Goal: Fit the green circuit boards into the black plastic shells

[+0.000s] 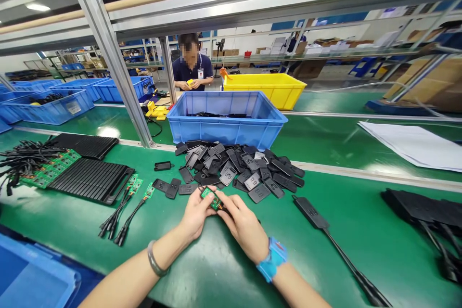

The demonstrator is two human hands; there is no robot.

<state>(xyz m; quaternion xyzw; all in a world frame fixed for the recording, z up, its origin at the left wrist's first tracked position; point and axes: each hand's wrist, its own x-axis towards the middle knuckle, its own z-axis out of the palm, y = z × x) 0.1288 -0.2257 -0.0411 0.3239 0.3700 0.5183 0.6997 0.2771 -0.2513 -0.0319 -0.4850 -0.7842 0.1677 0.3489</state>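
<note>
Head camera view: a green work surface [216, 269] with a glossy finish extends from left to right and reflects overhead light in pale patches. A light strip [346, 173] runs along its length, separating the near and far sections. The circuit board [212, 198] is located at the near centre, above the surface, held between both hands. The left hand [195, 212] is closed on the board, thumb over its face; the fingertips of the right hand [247, 226] are pinched together on its right end, at the wires.

Just beyond the hands, a pile of black covers [231, 171] lies against a blue bin [224, 132]. A yellow bin [265, 89] stands farther back, to the right. On the left, cabled boards [135, 184] lie beside a slotted black tray [94, 178]. On the right, a cabled black unit [312, 212] lies on the surface; white sheets [415, 147] lie farther away.

A metal post [108, 53] rises left of centre to an overhead rail [252, 11]. At the far side, a co-worker [180, 70] holds a yellow part [190, 83]. Loaded shelving fills the room behind.
</note>
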